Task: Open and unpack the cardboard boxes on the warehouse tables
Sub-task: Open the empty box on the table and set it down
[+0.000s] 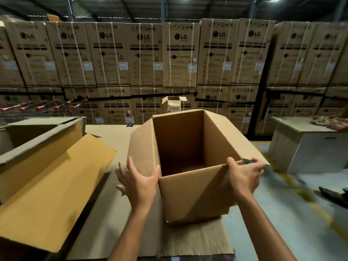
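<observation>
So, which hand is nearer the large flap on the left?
Left. The left hand rests on the middle box's left side, nearer the flap; the right hand grips its right rim.

I get one view, head-worn | looks forward and down toward 12 o'clock | open box [188, 194] close below at 12 | carton wall [180, 53] far behind at 12

Right hand [244, 176] curled over the open box [194, 187] corner, and a small dark thing [247, 161], seemingly pinned under its fingers, was too blurred to name. The box's floor was lost in shadow. The big carton [47, 185] ran off the left edge, and a dark shoe [333, 194] was cut off at the right.
</observation>
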`<action>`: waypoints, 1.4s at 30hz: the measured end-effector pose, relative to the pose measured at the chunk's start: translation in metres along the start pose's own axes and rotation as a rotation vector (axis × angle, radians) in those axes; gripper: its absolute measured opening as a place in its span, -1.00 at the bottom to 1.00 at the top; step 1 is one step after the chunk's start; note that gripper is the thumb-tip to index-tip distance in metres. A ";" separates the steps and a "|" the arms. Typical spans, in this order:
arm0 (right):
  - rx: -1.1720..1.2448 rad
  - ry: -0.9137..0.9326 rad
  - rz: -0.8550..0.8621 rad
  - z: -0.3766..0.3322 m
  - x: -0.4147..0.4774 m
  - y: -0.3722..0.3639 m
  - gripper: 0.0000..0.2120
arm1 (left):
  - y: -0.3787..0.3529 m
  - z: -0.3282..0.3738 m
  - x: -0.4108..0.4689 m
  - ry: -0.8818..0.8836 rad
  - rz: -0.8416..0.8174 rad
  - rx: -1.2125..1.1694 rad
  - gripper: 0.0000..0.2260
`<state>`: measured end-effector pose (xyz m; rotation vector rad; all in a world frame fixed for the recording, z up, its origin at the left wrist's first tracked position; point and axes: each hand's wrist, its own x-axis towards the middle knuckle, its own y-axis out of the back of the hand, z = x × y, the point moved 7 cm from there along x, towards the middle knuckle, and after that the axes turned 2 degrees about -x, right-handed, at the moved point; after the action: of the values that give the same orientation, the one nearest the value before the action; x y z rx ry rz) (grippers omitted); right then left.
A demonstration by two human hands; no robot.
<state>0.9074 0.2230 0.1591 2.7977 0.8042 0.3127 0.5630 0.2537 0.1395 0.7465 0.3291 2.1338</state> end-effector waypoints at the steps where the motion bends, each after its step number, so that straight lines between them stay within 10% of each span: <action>1: 0.035 -0.026 0.037 0.006 -0.010 0.016 -0.29 | 0.010 -0.002 -0.009 -0.045 0.059 -0.009 -0.15; 6: 0.079 -0.237 0.084 0.038 -0.063 0.066 -0.32 | 0.031 -0.022 -0.047 0.036 0.113 -0.205 0.00; 12: 0.029 -0.356 -0.180 0.072 -0.105 0.076 -0.61 | 0.027 -0.047 -0.089 0.533 -0.098 -0.596 0.25; 15: 0.003 -0.350 -0.211 0.079 -0.123 0.087 -0.62 | 0.019 -0.054 -0.118 0.831 -0.420 -0.826 -0.09; 19: 0.031 -0.347 -0.195 0.091 -0.150 0.109 -0.66 | 0.034 -0.048 -0.138 0.763 -0.722 -0.793 -0.56; 24: 0.096 -0.304 -0.237 0.088 -0.202 0.130 -0.67 | 0.086 -0.054 -0.150 0.686 -0.436 -0.718 -0.81; 42: 0.595 -0.060 -0.445 -0.101 -0.340 0.072 -0.72 | 0.357 -0.042 -0.038 0.294 -0.064 -0.874 -0.78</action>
<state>0.6350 -0.0060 0.2252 2.9841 1.6953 -0.1093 0.3308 0.0035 0.2594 -0.0814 -0.4164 2.0392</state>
